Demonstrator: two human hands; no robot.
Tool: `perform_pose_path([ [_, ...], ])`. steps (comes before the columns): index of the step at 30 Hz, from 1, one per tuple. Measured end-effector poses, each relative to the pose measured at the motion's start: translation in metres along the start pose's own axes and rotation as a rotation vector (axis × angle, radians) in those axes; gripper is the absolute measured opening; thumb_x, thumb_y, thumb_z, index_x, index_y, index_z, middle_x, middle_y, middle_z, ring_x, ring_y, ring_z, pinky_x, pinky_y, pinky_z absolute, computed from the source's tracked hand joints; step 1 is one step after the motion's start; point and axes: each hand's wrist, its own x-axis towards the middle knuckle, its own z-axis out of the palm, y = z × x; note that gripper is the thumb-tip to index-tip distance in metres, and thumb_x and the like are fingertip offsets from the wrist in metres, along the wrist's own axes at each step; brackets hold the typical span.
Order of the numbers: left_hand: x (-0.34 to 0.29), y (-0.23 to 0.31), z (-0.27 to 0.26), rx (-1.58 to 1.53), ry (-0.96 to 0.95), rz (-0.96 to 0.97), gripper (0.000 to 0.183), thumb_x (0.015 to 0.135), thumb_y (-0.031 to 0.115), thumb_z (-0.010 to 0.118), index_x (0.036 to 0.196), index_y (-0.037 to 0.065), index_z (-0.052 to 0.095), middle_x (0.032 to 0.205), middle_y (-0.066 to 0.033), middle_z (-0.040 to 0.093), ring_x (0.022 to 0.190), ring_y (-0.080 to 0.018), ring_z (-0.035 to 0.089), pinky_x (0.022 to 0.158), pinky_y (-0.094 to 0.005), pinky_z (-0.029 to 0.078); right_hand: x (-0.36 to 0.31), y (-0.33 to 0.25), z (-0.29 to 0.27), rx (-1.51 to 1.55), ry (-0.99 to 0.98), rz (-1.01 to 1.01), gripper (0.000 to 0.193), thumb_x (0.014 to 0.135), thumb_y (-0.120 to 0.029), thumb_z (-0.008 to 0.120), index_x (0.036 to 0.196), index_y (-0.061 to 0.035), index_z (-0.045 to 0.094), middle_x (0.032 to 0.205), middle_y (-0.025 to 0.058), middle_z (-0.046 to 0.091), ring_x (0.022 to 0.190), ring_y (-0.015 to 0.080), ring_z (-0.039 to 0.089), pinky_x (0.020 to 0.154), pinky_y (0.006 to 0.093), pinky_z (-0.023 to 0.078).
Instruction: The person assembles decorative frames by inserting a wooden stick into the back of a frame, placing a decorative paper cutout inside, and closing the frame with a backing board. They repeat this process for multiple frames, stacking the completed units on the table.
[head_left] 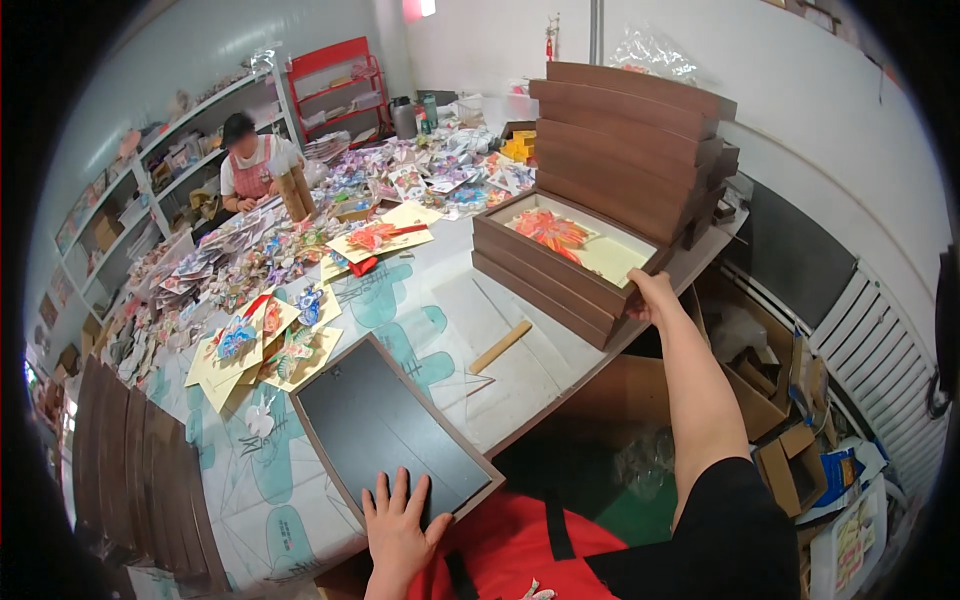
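My left hand lies with its fingers stretched out on the black back panel of a brown picture frame, which rests face down at the table's near edge. My right arm reaches out to the right. There my right hand grips the near right corner of a deep brown box frame, the top one of a short stack. Inside that frame an orange paper flower sits on a cream backing. Between the two frames lies a flat wooden stick. Cream cards with layered paper flowers spread beyond the face-down frame.
A taller stack of brown frames rises behind the short one. More frames stand in a row at left. Colourful paper cut-outs heap the far table, where a co-worker sits. Cardboard boxes crowd the floor at right.
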Motion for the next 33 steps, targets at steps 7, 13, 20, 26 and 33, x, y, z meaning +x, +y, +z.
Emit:
perform_pose_path([
  [7,-0.001,-0.003,0.001,-0.005,0.022,0.008,0.062,0.076,0.043,0.066,0.129,0.012,0.052,0.137,-0.0187,0.043,0.13,-0.0418,0.033,0.106,-0.0583,0.022,-0.02,0.03,0.007,0.384,0.06,-0.016,0.031,0.073,-0.032,0.07,0.088,-0.006,0.06,0.073,0.004,0.056,0.054,0.015,0.049,0.044,0.029,0.034],
  [13,-0.002,-0.004,0.0,-0.019,0.039,0.004,0.062,0.076,0.043,0.066,0.128,0.012,0.053,0.137,-0.0181,0.043,0.129,-0.0413,0.034,0.105,-0.0584,0.022,-0.038,0.03,0.011,0.883,0.07,-0.075,0.04,0.074,-0.013,0.068,0.108,0.0051,0.055,0.103,0.0135,0.06,0.093,0.026,0.06,0.075,0.0407,0.049],
  [20,-0.003,-0.007,0.002,-0.02,0.044,0.013,0.063,0.075,0.043,0.067,0.128,0.011,0.053,0.137,-0.0176,0.043,0.13,-0.0412,0.033,0.105,-0.0583,0.022,-0.068,0.025,-0.02,0.927,-0.11,0.009,0.046,0.078,-0.022,0.06,0.12,-0.003,0.05,0.115,0.0124,0.058,0.103,0.0284,0.059,0.084,0.0436,0.053],
  [26,-0.002,-0.007,0.003,-0.015,0.055,0.023,0.06,0.078,0.049,0.062,0.125,0.011,0.056,0.134,-0.0179,0.047,0.127,-0.042,0.037,0.103,-0.0607,0.024,-0.06,0.021,-0.027,0.999,-0.097,-0.006,0.047,0.081,-0.022,0.057,0.122,-0.0041,0.045,0.119,0.013,0.053,0.106,0.0278,0.056,0.085,0.0433,0.051],
  [33,-0.001,-0.008,0.001,-0.032,0.061,0.02,0.061,0.078,0.049,0.063,0.124,0.011,0.056,0.134,-0.0177,0.047,0.127,-0.0419,0.037,0.103,-0.0607,0.024,-0.047,0.015,-0.003,0.969,-0.168,0.016,0.047,0.079,-0.02,0.06,0.121,-0.0044,0.045,0.118,0.0129,0.054,0.106,0.0281,0.055,0.087,0.0471,0.049],
])
